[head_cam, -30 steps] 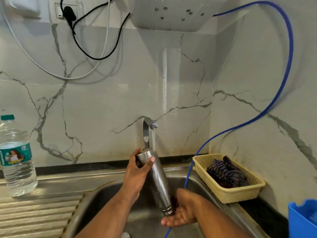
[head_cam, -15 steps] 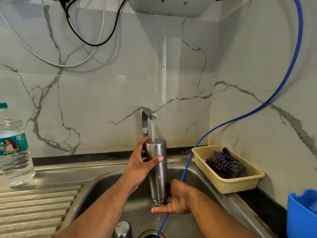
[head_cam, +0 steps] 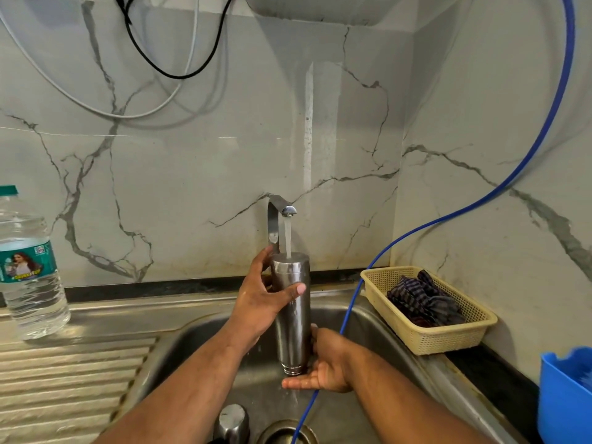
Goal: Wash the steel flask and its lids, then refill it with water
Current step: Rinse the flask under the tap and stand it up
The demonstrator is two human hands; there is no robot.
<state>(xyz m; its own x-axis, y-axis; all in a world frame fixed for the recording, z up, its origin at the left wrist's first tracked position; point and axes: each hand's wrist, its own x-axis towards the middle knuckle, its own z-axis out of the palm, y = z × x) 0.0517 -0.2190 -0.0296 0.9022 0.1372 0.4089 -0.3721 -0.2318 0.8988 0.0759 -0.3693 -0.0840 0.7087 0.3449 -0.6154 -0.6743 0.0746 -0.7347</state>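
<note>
Head cam: the steel flask (head_cam: 293, 318) is held upright over the sink (head_cam: 179, 357), threaded end down, right under the tap (head_cam: 278, 213), with the water stream (head_cam: 287, 235) hitting its top end. The left hand (head_cam: 259, 302) grips the upper part, fingers (head_cam: 262, 256) wrapped round the back and thumb across the front. The right hand (head_cam: 323, 366) sits palm up under the bottom end, fingers (head_cam: 294, 383) straight and together, thumb against the flask's side. A steel lid (head_cam: 234, 421) lies in the sink near the drain (head_cam: 285, 432). A blue hose (head_cam: 480, 203) drops into the sink. Plastic bottle (head_cam: 30, 274) on the bench left, basket (head_cam: 448, 334) with a cloth (head_cam: 419, 299) on the right.
</note>
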